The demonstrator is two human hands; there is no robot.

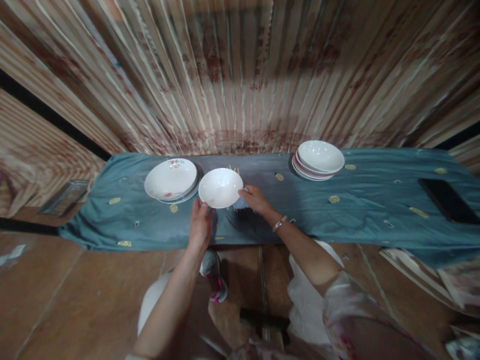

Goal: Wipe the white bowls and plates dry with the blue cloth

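Grip of both hands closes on a plain white bowl (220, 187) in the head view: the left hand (200, 222) has it by the near edge, thumb at the rim, and the right hand (257, 197) pinches the rim on the right side. Its hollow faces up towards the camera. The bowl is over the middle-left part of the table, nearer the front than the curtain; whether its base touches the cloth below cannot be told. Under the right hand's fingers a small pale-blue patch shows, too unclear to name.

Just beside the bowl, on its left, is a stack of plates (170, 178), the top one white with flower sprays at its far and near edges. Well apart on the other side, towards the back, a stack of bowls (318, 159) rests on the table, with red bands showing between the pale rims. Farther right, a dark, flat phone (448, 200) lies near the table's end.

A teal cloth (258, 230) with yellow pineapple motifs covers the table. Behind it hangs a pleated, striped curtain (240, 100) with reddish patterns. A metal bracelet (279, 223) circles the right wrist. Below the table's front edge, a grey shoe (210, 264) with pink trim stands on the brown tiled floor (48, 300).
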